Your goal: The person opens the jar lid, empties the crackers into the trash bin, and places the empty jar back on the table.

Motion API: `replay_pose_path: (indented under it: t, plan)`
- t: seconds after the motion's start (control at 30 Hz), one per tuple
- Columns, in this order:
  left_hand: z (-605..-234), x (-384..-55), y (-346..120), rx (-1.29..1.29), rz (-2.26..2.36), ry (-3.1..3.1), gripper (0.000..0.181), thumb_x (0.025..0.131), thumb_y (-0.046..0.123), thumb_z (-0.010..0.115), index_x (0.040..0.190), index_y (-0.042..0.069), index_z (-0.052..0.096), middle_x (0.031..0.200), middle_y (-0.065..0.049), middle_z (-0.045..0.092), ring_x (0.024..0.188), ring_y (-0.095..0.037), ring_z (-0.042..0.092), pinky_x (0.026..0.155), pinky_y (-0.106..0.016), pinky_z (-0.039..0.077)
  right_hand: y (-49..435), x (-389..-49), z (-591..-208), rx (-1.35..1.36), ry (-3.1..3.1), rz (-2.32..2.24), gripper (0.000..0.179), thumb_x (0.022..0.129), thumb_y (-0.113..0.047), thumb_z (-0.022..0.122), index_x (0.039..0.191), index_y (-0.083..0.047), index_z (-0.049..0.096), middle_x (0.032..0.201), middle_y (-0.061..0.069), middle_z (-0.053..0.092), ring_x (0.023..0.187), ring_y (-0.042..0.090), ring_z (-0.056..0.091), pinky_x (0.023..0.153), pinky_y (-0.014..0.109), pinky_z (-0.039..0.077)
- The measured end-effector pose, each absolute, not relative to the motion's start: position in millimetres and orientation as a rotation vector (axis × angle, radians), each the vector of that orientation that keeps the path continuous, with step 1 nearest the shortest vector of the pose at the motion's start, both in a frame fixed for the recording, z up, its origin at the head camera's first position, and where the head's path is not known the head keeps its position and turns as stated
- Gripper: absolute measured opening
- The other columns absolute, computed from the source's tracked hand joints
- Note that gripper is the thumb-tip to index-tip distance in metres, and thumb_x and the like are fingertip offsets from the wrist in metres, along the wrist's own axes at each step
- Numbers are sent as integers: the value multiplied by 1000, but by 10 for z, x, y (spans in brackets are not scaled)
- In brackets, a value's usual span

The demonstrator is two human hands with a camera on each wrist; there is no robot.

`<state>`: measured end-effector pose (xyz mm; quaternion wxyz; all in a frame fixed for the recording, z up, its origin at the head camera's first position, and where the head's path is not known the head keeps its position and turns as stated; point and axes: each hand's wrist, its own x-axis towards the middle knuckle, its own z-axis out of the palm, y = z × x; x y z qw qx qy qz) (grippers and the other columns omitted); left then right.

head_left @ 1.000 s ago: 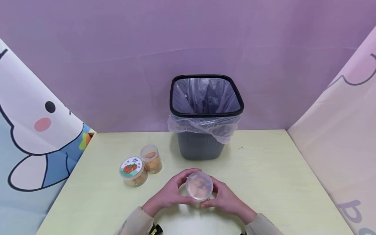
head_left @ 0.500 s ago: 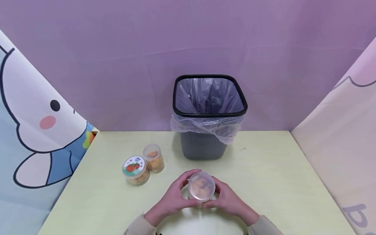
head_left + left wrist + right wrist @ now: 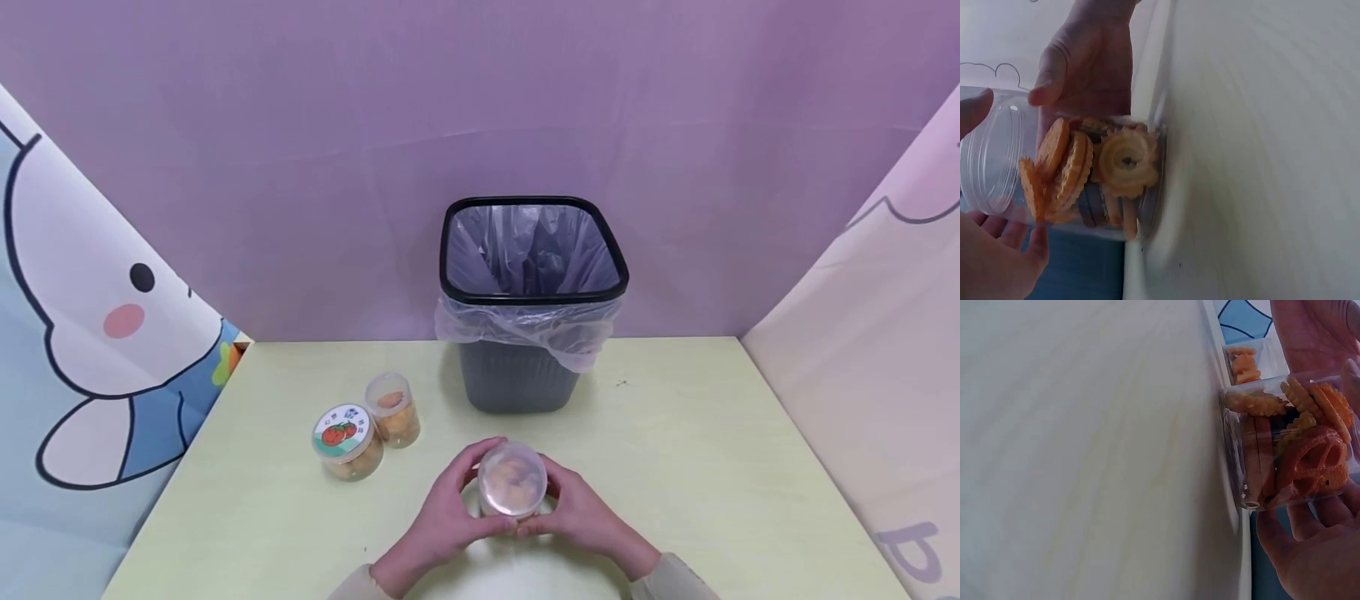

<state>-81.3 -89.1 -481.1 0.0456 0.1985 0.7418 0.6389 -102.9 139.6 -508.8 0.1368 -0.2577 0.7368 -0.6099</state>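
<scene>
A clear plastic jar (image 3: 512,477) of biscuits stands upright on the pale table, with a translucent lid on top. My left hand (image 3: 457,500) grips it from the left, thumb at the near side and fingers round the back. From the other side my right hand (image 3: 581,512) holds it the same way, and the two thumb tips nearly meet in front. Through the wall in the left wrist view I see ring-shaped and sandwich biscuits (image 3: 1124,161). The right wrist view shows a reddish pretzel-shaped biscuit (image 3: 1311,464) and ridged pieces low in the jar.
To the left stand a wide jar (image 3: 348,446) with a tomato-picture lid and a narrower clear jar (image 3: 393,410), side by side, both with biscuits inside. A grey bin (image 3: 517,379) lined with a plastic bag sits behind my hands, near the purple backdrop (image 3: 315,208).
The view shifts slightly as my head moves. Both hands keep their hold on the jar, which stays in about the same place on the table.
</scene>
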Motion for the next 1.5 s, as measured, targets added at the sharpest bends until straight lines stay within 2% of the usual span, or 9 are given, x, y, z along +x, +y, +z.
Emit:
replay_pose_path:
  t: [0.33,0.7,0.83,1.0,1.13,1.23,1.4,1.5]
  plan:
    - [-4812,-744,-827,506,1964,2327,93,69,24,93,147,25,43,145,11,50,132,-19,47,109,-46,36,1385,-1025,-5052,-700,2146,-1745,84,72,-22,91,144,-18,49,133,-2,60,123,23,56,103,32,44]
    - [-4819,-766,-832,513,1947,2304,94,68,24,93,146,24,42,145,12,48,130,-19,48,109,-51,33,1389,-1033,-5068,-690,2156,-1736,84,72,-23,91,145,-20,49,135,-3,59,125,22,54,104,33,42]
    - [-4814,-812,-903,615,1903,2281,99,69,23,93,150,23,37,148,11,46,133,-19,46,110,-50,33,1393,-1033,-5068,-688,2156,-1732,87,70,-23,91,146,-21,48,137,-3,57,127,22,53,106,32,41]
    - [-4809,-969,-1049,822,1877,2157,99,72,12,90,153,19,34,151,-2,46,138,-23,42,107,-41,40,1398,-1033,-5064,-680,2150,-1731,89,69,-20,92,146,-20,48,137,-3,57,126,22,53,105,32,41]
    - [-4806,-1116,-1134,946,1833,2046,97,74,8,88,153,15,34,152,-7,44,138,-25,41,107,-40,41,1396,-1033,-5058,-680,2149,-1728,89,68,-19,92,146,-19,48,137,-3,57,126,22,53,105,32,41]
    - [-4795,-1211,-1169,1013,1771,1993,96,75,8,88,154,15,34,153,-5,43,138,-26,42,109,-40,39,1395,-1030,-5049,-683,2149,-1726,88,68,-19,92,145,-18,49,136,-3,58,124,21,54,105,33,42]
    - [-4784,-1334,-1186,1049,1667,1943,98,75,14,88,155,23,32,154,3,42,139,-23,40,113,-41,33,1399,-1026,-5049,-687,2142,-1734,86,68,-18,92,143,-18,50,134,-4,59,123,21,55,104,34,42]
    - [-4784,-1369,-1184,1040,1646,1907,97,75,22,89,155,25,33,155,4,41,140,-22,39,114,-42,32,1398,-1026,-5064,-688,2138,-1735,86,68,-18,92,143,-18,50,135,-4,59,123,22,55,105,34,42]
